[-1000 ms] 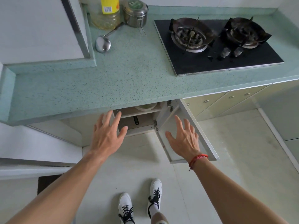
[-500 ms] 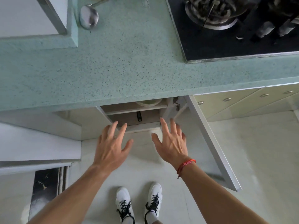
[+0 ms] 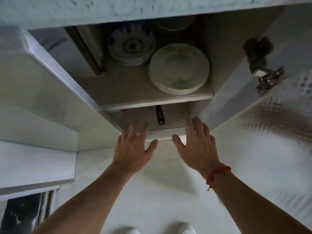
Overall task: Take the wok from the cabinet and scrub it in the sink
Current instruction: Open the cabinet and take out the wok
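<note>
Left hand: released, fingers straight and spread, palm down, holding nothing. The fingertips reach over the front edge of the cabinet floor; contact cannot be told.
Right hand: released, fingers extended and close together, holding nothing. The fingertips lie at the right of the lower opening, near the side wall.
Black handle: the only part of the pan that shows. It lies in the lower compartment, just under the shelf. It sits between the two hands in the view and apart from both.
Handle axis: runs back to front. The free end points out toward the opening and the person; the far end goes under the shelf, where the pan body is hidden.
Upper shelf: a stack of green-patterned plates stands at the front right, and a stack of blue-patterned plates behind it to the left.
Door: swung open on the right, with its hinge exposed.
Countertop: the speckled green edge overhangs the cabinet.
Wrist: a red string bracelet on the right arm.
Picture quality: blurred at the edges.
</note>
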`<state>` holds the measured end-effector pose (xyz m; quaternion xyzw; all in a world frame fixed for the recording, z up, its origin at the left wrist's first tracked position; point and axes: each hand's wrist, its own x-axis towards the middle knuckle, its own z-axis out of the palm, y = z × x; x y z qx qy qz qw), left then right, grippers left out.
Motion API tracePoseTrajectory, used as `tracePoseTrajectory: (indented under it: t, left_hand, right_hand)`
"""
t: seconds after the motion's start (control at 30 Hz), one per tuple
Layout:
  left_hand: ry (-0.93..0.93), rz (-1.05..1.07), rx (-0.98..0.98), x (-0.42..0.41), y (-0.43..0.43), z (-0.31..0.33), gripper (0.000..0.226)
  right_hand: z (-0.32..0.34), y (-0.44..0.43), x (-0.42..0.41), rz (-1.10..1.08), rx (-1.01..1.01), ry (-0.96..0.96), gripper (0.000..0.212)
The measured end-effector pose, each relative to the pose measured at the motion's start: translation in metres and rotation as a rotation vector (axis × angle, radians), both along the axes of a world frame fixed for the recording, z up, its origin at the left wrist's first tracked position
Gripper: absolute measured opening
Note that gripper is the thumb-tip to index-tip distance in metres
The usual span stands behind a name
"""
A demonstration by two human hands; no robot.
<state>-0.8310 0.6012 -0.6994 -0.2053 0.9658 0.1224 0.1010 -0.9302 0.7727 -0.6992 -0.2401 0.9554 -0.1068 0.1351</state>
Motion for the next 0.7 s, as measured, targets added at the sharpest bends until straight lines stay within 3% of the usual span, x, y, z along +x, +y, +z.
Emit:
tracePoseTrajectory:
  t: [0.27, 0.53, 0.7]
  left_hand:
    - [0.156, 0.185, 0.208, -0.081, -0.022, -0.132, 0.069]
    - [0.301, 0.496, 0.510, -0.147, -0.055, -0.211, 0.041]
    - [0.278, 0.715, 0.992, -0.172, -0.063, -0.243, 0.051]
  right_hand:
    - [-0.133, -0.048, -0.046, -0.029, -0.138, 0.053, 0.069]
    - [-0.227, -0.100, -0.079, 0.008, -0.469, -0.004, 0.054]
    - [-0.250, -0.120, -0.095, -0.080, -0.660, -0.095, 0.040]
